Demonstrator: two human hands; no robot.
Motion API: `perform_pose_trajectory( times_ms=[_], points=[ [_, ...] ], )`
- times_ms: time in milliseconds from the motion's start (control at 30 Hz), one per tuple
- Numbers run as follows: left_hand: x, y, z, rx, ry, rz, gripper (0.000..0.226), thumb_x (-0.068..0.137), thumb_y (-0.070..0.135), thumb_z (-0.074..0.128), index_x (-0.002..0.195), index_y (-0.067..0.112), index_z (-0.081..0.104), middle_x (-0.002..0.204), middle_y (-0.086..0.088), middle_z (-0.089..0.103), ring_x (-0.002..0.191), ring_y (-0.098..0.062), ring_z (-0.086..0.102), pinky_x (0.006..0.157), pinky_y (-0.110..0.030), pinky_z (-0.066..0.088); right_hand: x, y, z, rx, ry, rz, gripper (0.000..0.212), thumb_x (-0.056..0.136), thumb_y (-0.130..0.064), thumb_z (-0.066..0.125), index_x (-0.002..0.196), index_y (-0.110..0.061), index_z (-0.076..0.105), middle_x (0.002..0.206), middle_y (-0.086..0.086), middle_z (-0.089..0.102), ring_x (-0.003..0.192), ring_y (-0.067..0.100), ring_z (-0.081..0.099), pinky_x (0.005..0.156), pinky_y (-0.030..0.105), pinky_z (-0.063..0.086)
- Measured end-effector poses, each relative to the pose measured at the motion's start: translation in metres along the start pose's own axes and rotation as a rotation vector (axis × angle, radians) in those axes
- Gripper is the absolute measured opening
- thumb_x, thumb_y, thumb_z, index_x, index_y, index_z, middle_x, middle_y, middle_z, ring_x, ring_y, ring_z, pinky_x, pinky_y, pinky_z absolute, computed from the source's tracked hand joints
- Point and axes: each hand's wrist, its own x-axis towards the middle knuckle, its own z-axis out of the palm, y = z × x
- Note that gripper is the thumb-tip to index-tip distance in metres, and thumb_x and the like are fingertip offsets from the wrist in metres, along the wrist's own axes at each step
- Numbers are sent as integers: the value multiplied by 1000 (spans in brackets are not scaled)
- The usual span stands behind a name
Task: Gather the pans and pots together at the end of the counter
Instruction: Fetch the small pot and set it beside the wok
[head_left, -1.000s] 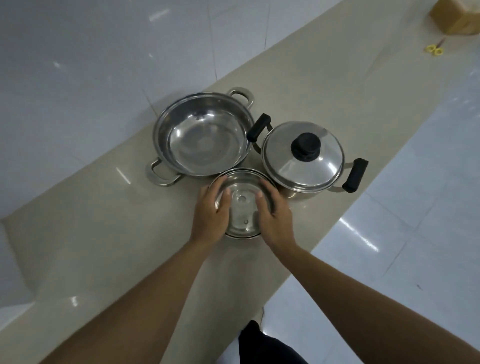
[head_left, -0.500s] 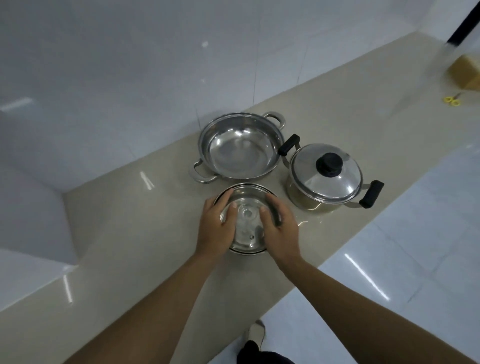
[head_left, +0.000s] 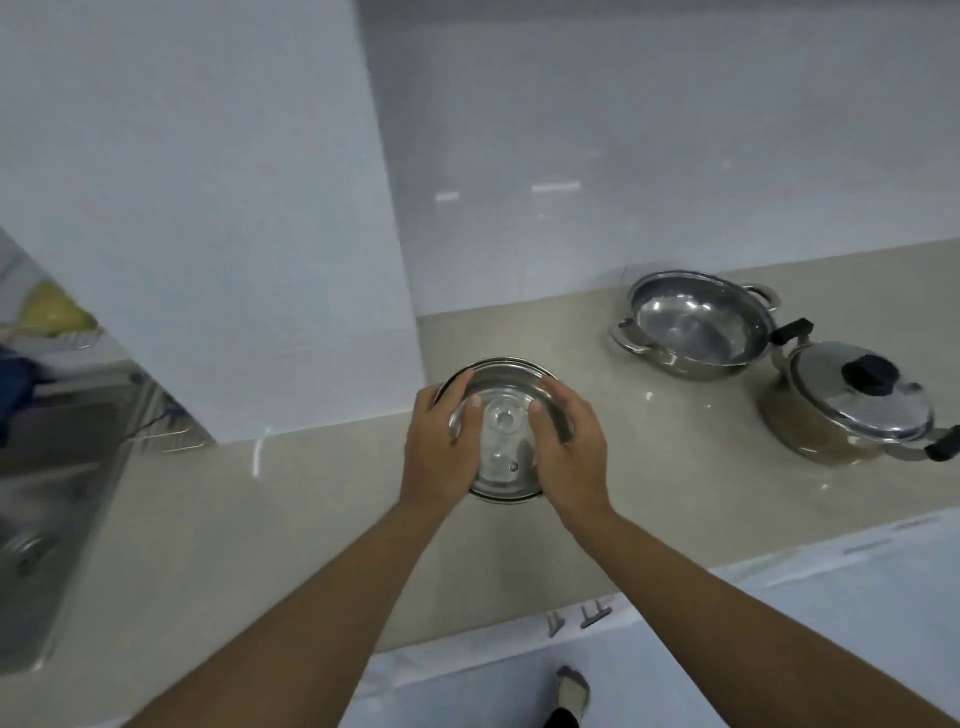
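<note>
A small round steel dish (head_left: 501, 426), pot or lid I cannot tell, sits low over the beige counter (head_left: 649, 467) close to a jutting wall corner. My left hand (head_left: 441, 441) grips its left rim and my right hand (head_left: 569, 447) grips its right rim, thumbs over the edge. Whether it touches the counter is unclear. To the right, an open two-handled steel pan (head_left: 696, 322) stands against the back wall. A lidded steel pot (head_left: 852, 410) with a black knob and black handles stands just right of the pan.
A white wall pillar (head_left: 260, 208) juts out left of the dish. Beyond it, at the far left, lies a steel sink (head_left: 41, 493) with a yellow item (head_left: 52, 312) behind. The counter's front edge runs below my forearms, and my foot (head_left: 571, 691) shows on the floor.
Both hands have carried the small dish leftward, away from the pan and lidded pot, to the wall corner. The view swung left, and the sink came into sight.
</note>
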Motion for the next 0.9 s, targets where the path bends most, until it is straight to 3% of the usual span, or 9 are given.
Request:
perform_pose_trajectory(
  times_ms=[133, 267, 367, 433, 533, 633, 733, 800, 900],
  points=[
    [-18, -23, -88, 31, 109, -27, 36, 100, 32, 50, 132, 47, 55, 114, 24, 49, 113, 6, 50, 95, -10, 36, -40, -31, 71, 43, -127, -3, 32, 93, -24, 64, 125, -28, 64, 119, -12, 62, 113, 4, 59, 102, 40, 49],
    [-32, -46, -155, 51, 243, -77, 35, 99, 39, 47, 131, 50, 52, 114, 31, 47, 114, 17, 45, 89, 4, 29, -66, -54, 132, 94, -275, -2, 33, 93, -25, 63, 126, -30, 64, 122, -15, 62, 116, 3, 59, 104, 38, 48],
    [-39, -64, -202, 103, 361, -102, 36, 99, 39, 46, 134, 45, 54, 114, 31, 47, 114, 19, 42, 90, 4, 27, -80, -69, 183, 98, -379, -21, 33, 93, -25, 63, 126, -30, 64, 124, -15, 62, 117, 3, 59, 104, 38, 48],
    [-42, -79, -233, 137, 420, -135, 35, 100, 37, 47, 134, 44, 54, 115, 28, 48, 114, 13, 45, 94, 0, 28, -89, -76, 219, 115, -451, -23, 32, 93, -27, 63, 125, -31, 65, 123, -16, 62, 117, 4, 59, 104, 39, 48],
    [-48, -100, -279, 184, 527, -213, 36, 101, 34, 49, 135, 40, 54, 119, 15, 49, 119, -2, 49, 101, -19, 34, -106, -86, 274, 155, -575, -17, 31, 94, -27, 62, 124, -32, 66, 123, -16, 62, 116, 5, 59, 103, 40, 49],
    [-57, -118, -325, 234, 625, -284, 35, 101, 30, 49, 135, 37, 56, 117, 17, 51, 118, 1, 45, 102, -27, 37, -125, -97, 326, 171, -691, -23, 30, 95, -26, 62, 123, -33, 66, 122, -17, 62, 115, 2, 59, 103, 39, 49],
    [-71, -130, -365, 251, 728, -336, 33, 102, 31, 48, 130, 47, 55, 112, 38, 50, 115, 4, 43, 99, -24, 37, -147, -108, 374, 175, -836, -54, 30, 94, -28, 62, 123, -36, 65, 120, -23, 62, 115, -3, 57, 104, 36, 48],
    [-85, -134, -389, 262, 791, -362, 39, 102, 32, 47, 128, 61, 44, 111, 54, 40, 113, 7, 44, 95, -16, 35, -165, -115, 403, 174, -922, -67, 33, 94, -28, 62, 127, -31, 65, 122, -20, 63, 116, -2, 57, 104, 36, 48],
    [-108, -146, -424, 285, 866, -419, 39, 102, 35, 45, 124, 66, 38, 111, 51, 40, 115, 4, 46, 96, -17, 37, -198, -122, 439, 193, -1009, -84, 34, 94, -25, 63, 128, -27, 65, 127, -12, 62, 119, 4, 57, 105, 39, 47]
  ],
)
